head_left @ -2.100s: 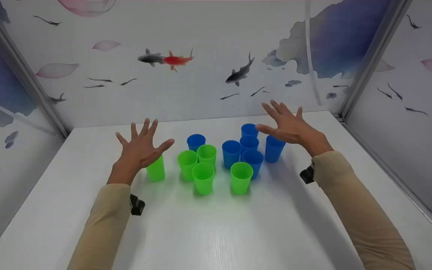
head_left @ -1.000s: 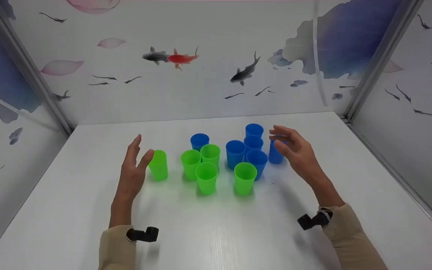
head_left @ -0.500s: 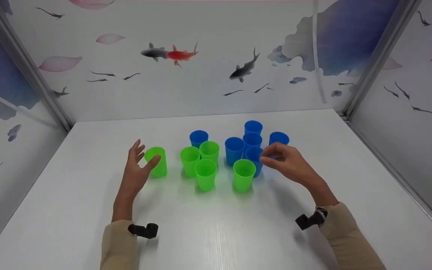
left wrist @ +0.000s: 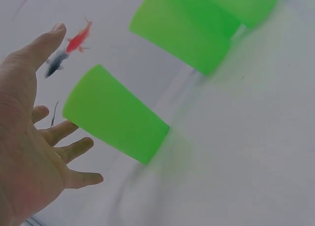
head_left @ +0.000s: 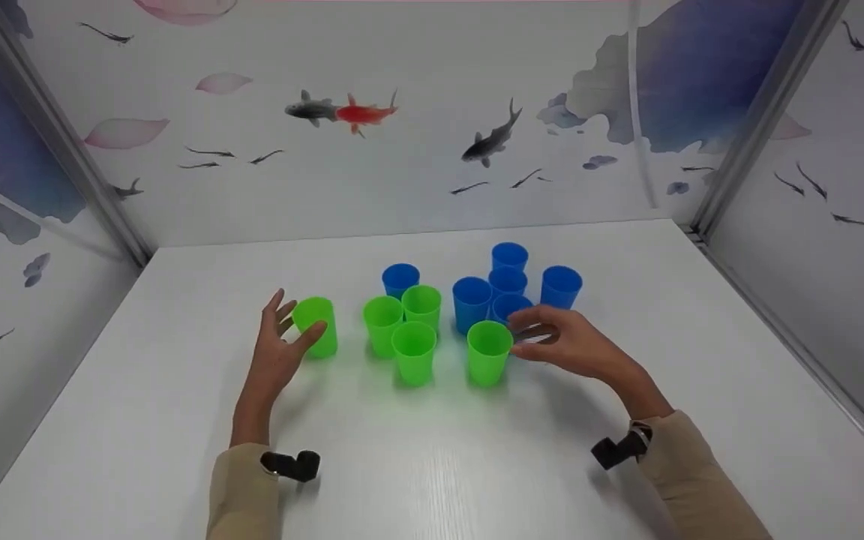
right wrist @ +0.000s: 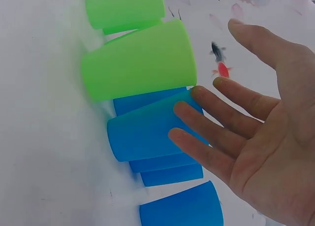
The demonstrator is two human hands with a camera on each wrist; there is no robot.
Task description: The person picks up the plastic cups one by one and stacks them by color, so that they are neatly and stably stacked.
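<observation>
My left hand [head_left: 280,352] is spread beside the leftmost green cup [head_left: 321,330], its thumb in front and its fingers on the far left side. In the left wrist view that green cup [left wrist: 115,115] stands within the gap of the relaxed fingers. On the other side, my right hand [head_left: 571,341] reaches in from the right, thumb and fingers apart at the rim of the right-hand green cup [head_left: 487,360]. The right wrist view has its fingertips overlapping a blue cup [right wrist: 152,130], just past the green cup [right wrist: 140,61]. Neither hand grips anything.
Between the hands stand three more green cups [head_left: 413,356], close together. A lone blue cup [head_left: 400,279] is behind them. Several blue cups [head_left: 471,306] cluster at the back right, with one blue cup [head_left: 561,286] farther right. The white table [head_left: 432,465] meets patterned wall panels [head_left: 417,195].
Both hands came down from above the table. The left closed in on the leftmost green cup; the right moved left and nearer, from the blue cups to the right-hand green cup. The cups stayed put.
</observation>
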